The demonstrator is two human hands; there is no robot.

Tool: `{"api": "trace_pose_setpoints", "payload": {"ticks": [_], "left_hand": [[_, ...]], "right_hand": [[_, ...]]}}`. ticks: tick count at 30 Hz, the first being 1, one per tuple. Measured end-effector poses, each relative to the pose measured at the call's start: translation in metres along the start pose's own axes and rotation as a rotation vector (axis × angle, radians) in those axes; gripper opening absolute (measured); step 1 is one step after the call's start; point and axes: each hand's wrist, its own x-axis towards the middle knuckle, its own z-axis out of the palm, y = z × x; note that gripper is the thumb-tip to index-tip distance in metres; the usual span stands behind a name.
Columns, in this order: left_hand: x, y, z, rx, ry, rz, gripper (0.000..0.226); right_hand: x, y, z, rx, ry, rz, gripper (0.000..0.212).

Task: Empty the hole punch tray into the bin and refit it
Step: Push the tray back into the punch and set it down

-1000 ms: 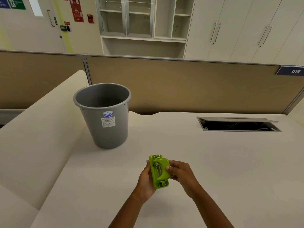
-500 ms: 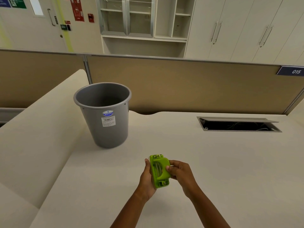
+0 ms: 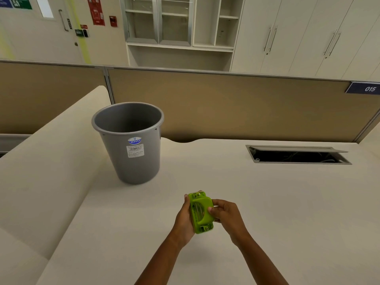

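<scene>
A lime-green hole punch [image 3: 200,212] is held on its side just above the white desk [image 3: 267,202], its underside turned toward me. My left hand [image 3: 184,219] grips its left edge from behind. My right hand [image 3: 225,213] holds the right side, thumb pressed on the green underside. I cannot tell whether the tray is seated or loosened. A grey plastic bin [image 3: 128,140] stands upright and open on the desk, up and to the left of the punch, about a forearm's length away.
An open cable hatch [image 3: 298,156] is cut into the desk at the back right. A brown partition [image 3: 226,103] runs along the desk's far edge. A raised white side surface [image 3: 47,161] slopes along the left of the bin.
Both hands and the punch stay in nearly the same spot; the grip shifts only slightly. The bin has not moved.
</scene>
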Motion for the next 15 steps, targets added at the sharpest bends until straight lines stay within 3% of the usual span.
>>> {"api": "trace_pose_setpoints", "payload": {"ticks": [9, 15], "left_hand": [[-0.0011, 0.0084, -0.0045, 0.072, 0.006, 0.090, 0.042], [-0.0017, 0.0070, -0.0018, 0.164, 0.135, 0.144, 0.041]], "right_hand": [[-0.0025, 0.0005, 0.0015, -0.221, 0.038, -0.054, 0.025], [-0.0041, -0.0007, 0.0035, -0.234, 0.007, -0.049, 0.024]]}}
